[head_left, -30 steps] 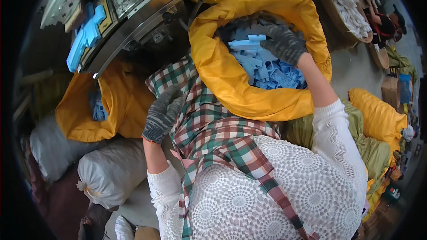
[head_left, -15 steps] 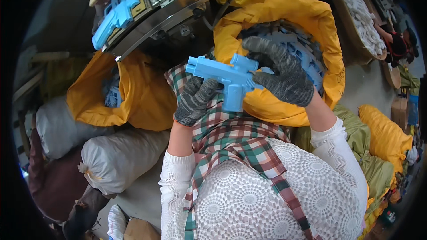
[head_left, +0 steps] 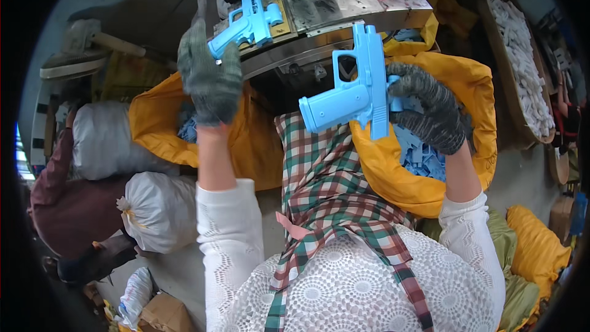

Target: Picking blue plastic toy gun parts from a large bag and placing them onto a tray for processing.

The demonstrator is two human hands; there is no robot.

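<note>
Up in front of me, my right hand (head_left: 430, 104), in a dark grey knit glove, is closed on a light blue plastic toy pistol (head_left: 370, 80) by the sight on its side. The pistol's barrel points up and its grip sticks out to the left. My left hand (head_left: 212, 77), gloved alike, reaches to a second blue toy pistol (head_left: 251, 24) lying on the machine's plate. Its thumb and fingers are apart on either side of that pistol's grip end; whether they touch it I cannot tell. Dark lettering marks the second pistol.
The metal machine bench (head_left: 344, 3) stands ahead. A yellow sack (head_left: 393, 184) with blue plastic parts sits under my right hand, another yellow sack (head_left: 153, 110) at left. White tied sacks (head_left: 163, 209) lie left, a long bin (head_left: 504, 67) of pale parts right. Another person's maroon sleeve (head_left: 55, 172) shows left.
My left hand has let go of the pistol and moved up and left to the one on the bench. My right hand has taken the first pistol by its sight and turned it barrel up.
</note>
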